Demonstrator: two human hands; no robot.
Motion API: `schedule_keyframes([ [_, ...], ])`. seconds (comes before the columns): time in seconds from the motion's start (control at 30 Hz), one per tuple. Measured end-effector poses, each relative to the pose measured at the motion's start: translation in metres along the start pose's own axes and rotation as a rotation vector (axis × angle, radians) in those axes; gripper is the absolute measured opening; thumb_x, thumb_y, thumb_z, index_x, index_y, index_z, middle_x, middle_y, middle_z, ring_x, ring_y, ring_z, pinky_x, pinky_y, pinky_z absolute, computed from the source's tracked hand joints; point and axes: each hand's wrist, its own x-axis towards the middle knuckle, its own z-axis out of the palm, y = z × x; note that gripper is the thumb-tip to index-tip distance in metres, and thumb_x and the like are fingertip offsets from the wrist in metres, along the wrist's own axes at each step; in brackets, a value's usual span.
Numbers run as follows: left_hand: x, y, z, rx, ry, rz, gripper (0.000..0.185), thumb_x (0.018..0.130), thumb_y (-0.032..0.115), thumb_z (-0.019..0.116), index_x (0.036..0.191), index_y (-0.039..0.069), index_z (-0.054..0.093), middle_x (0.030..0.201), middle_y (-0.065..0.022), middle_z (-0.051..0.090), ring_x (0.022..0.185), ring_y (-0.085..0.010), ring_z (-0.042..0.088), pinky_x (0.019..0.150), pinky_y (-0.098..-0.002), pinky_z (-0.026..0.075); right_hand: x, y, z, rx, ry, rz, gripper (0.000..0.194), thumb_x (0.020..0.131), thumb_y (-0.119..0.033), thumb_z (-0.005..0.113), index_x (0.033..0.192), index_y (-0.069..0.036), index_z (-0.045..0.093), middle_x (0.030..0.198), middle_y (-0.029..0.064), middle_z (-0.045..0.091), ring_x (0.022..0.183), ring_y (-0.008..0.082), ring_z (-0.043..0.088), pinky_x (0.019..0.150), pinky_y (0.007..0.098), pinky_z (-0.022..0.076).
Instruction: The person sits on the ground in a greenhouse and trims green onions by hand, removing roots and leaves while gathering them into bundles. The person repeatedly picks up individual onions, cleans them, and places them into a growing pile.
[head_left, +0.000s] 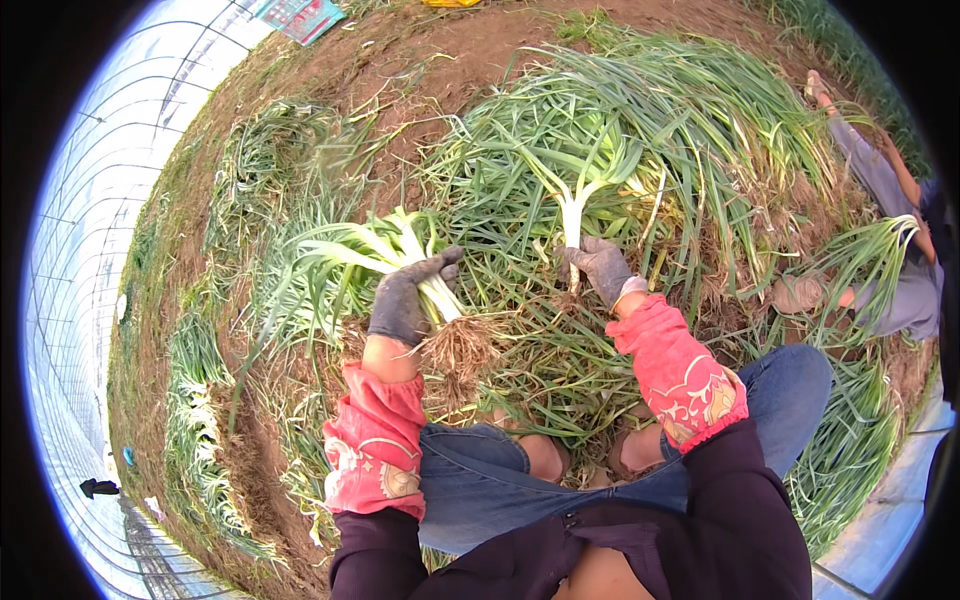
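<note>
My left hand (409, 296), in a dark grey glove, is closed round a bunch of green onions (442, 292). The brown roots of that bunch hang towards the lower right, and its leaves spread to the upper left. In my right hand (600, 266), gloved too, stands a single green onion (571, 217) with its thick white stalk upright and its leaves fanned out at the top. Its roots show just below the fingers. Behind both hands lies a large heap of green onions (675, 112). Loose leaves (555, 375) cover the ground between my legs.
At the right a co-worker's legs (892, 300) reach towards the heap, near more onion leaves (847, 450). A row of onions (202, 435) lies on the soil at the left, below another leafy pile (259, 165). The greenhouse's plastic wall (90, 210) curves along the left side.
</note>
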Motion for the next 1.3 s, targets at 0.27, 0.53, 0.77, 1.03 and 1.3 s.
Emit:
schedule_keyframes([
  [0.27,0.028,-0.070,0.030,0.428,0.156,-0.237,0.024,0.075,0.014,0.073,0.092,0.001,0.061,0.067,-0.0095,0.061,0.053,-0.0210,0.059,0.045,-0.0356,0.049,-0.118,0.006,0.072,-0.393,-0.170,-0.055,0.031,0.084,-0.019,0.062,0.111,-0.003,0.060,0.090,0.0137,0.065,0.080,0.0215,0.062,0.073,0.0309,0.0461],
  [0.53,0.038,-0.075,0.023,0.640,0.215,0.117,0.018,0.066,-0.002,0.065,0.081,-0.010,0.059,0.064,-0.0158,0.061,0.048,-0.0234,0.059,0.043,-0.0319,0.050,-0.116,0.024,0.084,0.007,0.135,0.044,0.018,0.083,-0.013,0.061,0.093,0.001,0.057,0.075,0.0066,0.061,0.072,0.0144,0.058,0.064,0.0279,0.0456],
  [0.77,0.014,-0.093,0.008,0.743,0.185,0.081,0.024,0.067,-0.006,0.060,0.091,-0.008,0.059,0.074,-0.0140,0.062,0.054,-0.0217,0.060,0.045,-0.0301,0.050,-0.094,-0.012,0.090,0.919,0.002,0.205,0.024,0.086,-0.022,0.058,0.102,-0.005,0.062,0.067,0.0001,0.058,0.054,0.0077,0.050,0.048,0.0203,0.0373],
  [1.03,-0.014,-0.055,0.007,0.656,0.239,-0.047,0.021,0.073,0.002,0.066,0.091,-0.007,0.060,0.078,-0.0144,0.065,0.059,-0.0202,0.063,0.050,-0.0318,0.053,-0.100,-0.025,0.074,0.315,-0.173,0.095,0.015,0.084,-0.016,0.059,0.089,-0.003,0.066,0.063,0.0008,0.057,0.048,0.0081,0.046,0.043,0.0207,0.0356],
  [1.3,-0.008,-0.060,0.048,0.514,-0.082,0.045,0.030,0.073,-0.003,0.066,0.101,-0.005,0.056,0.081,-0.0122,0.064,0.061,-0.0218,0.064,0.053,-0.0296,0.053,-0.091,-0.007,0.094,-0.188,-0.042,0.038,0.017,0.072,-0.009,0.063,0.088,-0.004,0.066,0.069,0.0033,0.063,0.057,0.0134,0.057,0.055,0.0267,0.0453],
])
